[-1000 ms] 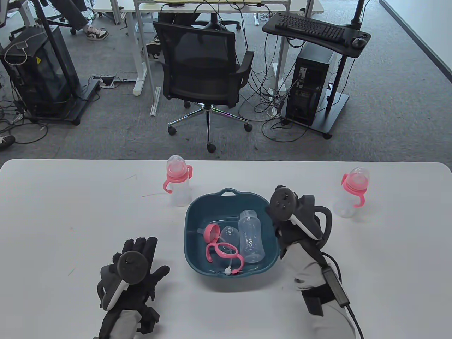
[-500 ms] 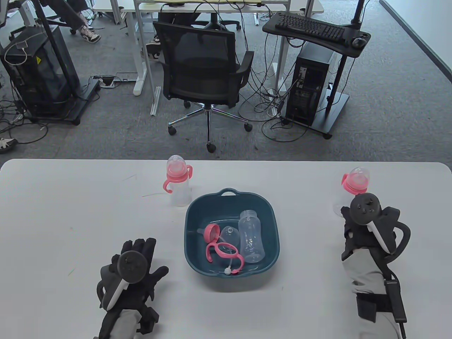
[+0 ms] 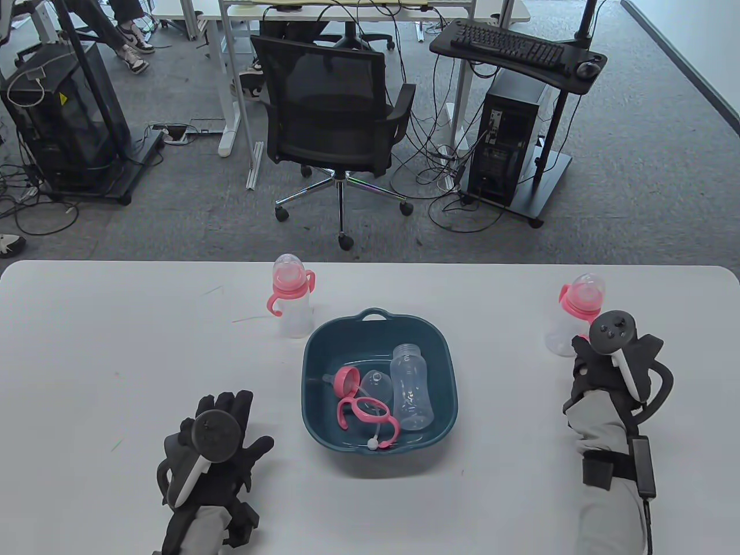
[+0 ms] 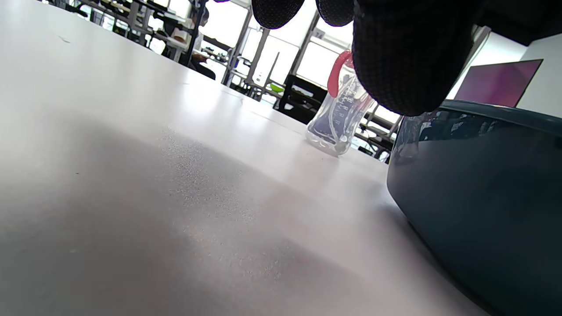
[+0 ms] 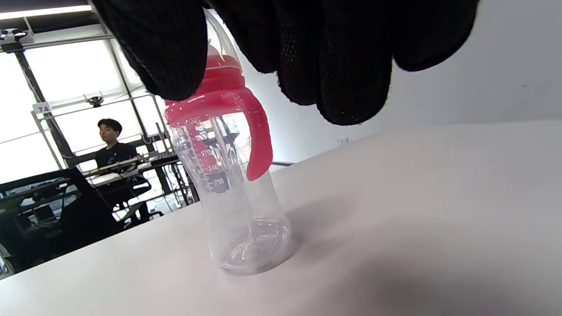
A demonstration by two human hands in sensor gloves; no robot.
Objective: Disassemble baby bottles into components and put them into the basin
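Observation:
Two assembled baby bottles with pink collars and handles stand upright: one (image 3: 292,300) behind the basin's left corner, one (image 3: 578,306) at the far right. The teal basin (image 3: 378,315) holds a clear bottle body (image 3: 411,388), a pink collar (image 3: 346,380), a clear nipple (image 3: 374,383), a pink handle ring (image 3: 365,409) and a straw (image 3: 377,436). My right hand (image 3: 580,351) is right in front of the right bottle (image 5: 228,175); its fingers (image 5: 347,61) hang spread around the bottle's top without clasping it. My left hand (image 3: 225,413) lies flat on the table, left of the basin (image 4: 483,197).
The white table (image 3: 115,347) ends in its far edge just behind the bottles. Past it stand an office chair (image 3: 332,115), desks and a computer cart (image 3: 514,139). A person sits at a desk in the right wrist view's background.
My right hand has left the basin's right rim and travelled right, up to the right-hand bottle. My left hand has stayed flat in place.

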